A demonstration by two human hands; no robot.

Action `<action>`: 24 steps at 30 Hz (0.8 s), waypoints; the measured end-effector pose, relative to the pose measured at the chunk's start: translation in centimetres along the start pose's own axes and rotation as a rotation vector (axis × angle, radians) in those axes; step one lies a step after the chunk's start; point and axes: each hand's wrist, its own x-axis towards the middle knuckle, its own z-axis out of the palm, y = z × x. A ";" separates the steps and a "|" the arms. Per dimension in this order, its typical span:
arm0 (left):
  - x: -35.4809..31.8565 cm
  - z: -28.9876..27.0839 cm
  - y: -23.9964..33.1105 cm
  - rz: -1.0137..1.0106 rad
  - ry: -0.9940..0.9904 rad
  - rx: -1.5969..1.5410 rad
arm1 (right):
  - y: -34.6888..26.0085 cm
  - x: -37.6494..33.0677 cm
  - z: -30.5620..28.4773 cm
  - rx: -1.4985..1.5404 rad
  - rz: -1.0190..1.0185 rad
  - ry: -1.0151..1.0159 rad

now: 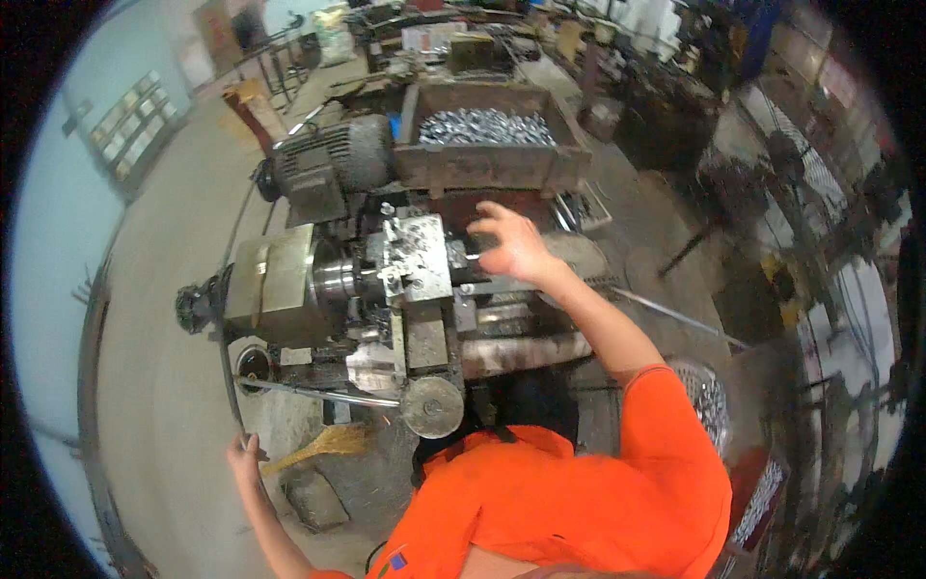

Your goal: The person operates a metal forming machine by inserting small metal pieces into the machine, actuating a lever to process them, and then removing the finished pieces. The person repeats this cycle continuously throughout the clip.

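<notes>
My left hand (246,455) is closed around the lower end of a long dark lever (230,372), which runs up beside the headstock (273,280) of a small lathe. My right hand (513,246) hovers over the right part of the machine with its fingers apart and nothing plainly in them. Just left of it is the metal tool slide block (422,256), speckled with dark chips. A round chuck (333,280) sits between the headstock and the block. Below, a bright bar (323,393) leads to a round metal disc (432,407) near my body.
Behind the lathe are an electric motor (338,159) and a bin (492,164) holding many small shiny metal parts. A straw broom (333,441) lies on the floor near my left hand. At my right stand a basket of metal pieces (712,410) and a red container (759,502).
</notes>
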 end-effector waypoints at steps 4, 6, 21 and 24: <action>1.0 -0.4 -1.3 -0.042 -0.032 -0.071 | 6.2 -11.4 -2.1 0.112 0.261 0.022; 1.6 0.9 0.9 -0.122 -0.171 -0.112 | 9.7 -18.1 -6.1 0.153 0.432 0.103; 6.0 0.7 0.6 -0.358 -0.130 -0.282 | 13.7 -49.2 -11.7 -0.574 1.575 -0.428; 7.3 -0.1 -1.1 -0.324 -0.213 -0.301 | 13.9 -47.0 -11.1 -0.576 1.532 -0.637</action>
